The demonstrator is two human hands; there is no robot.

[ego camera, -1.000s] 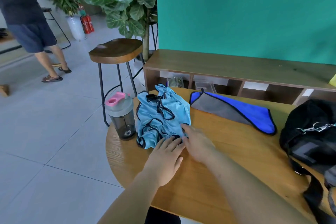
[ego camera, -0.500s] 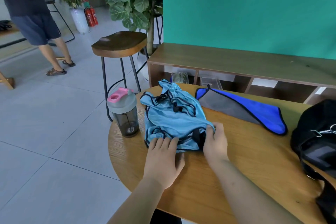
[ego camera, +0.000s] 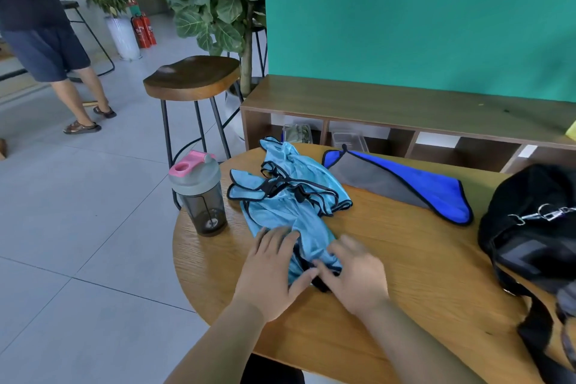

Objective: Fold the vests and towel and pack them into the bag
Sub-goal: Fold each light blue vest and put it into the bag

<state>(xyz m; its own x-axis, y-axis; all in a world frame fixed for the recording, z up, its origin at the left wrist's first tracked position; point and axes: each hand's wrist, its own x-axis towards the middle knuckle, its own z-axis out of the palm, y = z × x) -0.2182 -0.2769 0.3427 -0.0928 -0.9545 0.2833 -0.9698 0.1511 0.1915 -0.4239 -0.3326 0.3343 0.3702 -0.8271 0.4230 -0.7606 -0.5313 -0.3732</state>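
A crumpled pile of light blue vests (ego camera: 290, 196) with black trim lies on the left part of the round wooden table (ego camera: 420, 274). My left hand (ego camera: 271, 271) rests flat on the pile's near end, fingers straight. My right hand (ego camera: 355, 274), blurred, lies beside it with fingers spread over the near hem, thumb at the black trim. A blue and grey towel (ego camera: 405, 184) lies flat behind the vests. The black bag (ego camera: 536, 227) with a metal clip sits at the table's right edge.
A shaker bottle (ego camera: 199, 196) with a pink and grey lid stands at the table's left edge, close to the vests. Behind the table are a low wooden shelf (ego camera: 405, 103), a wooden stool (ego camera: 193, 78) and a plant. A person (ego camera: 46, 40) stands far left.
The near end of the vest pile has been drawn toward me and stretched out. My right hand moved from the pile's right edge to its near hem, beside my left hand.
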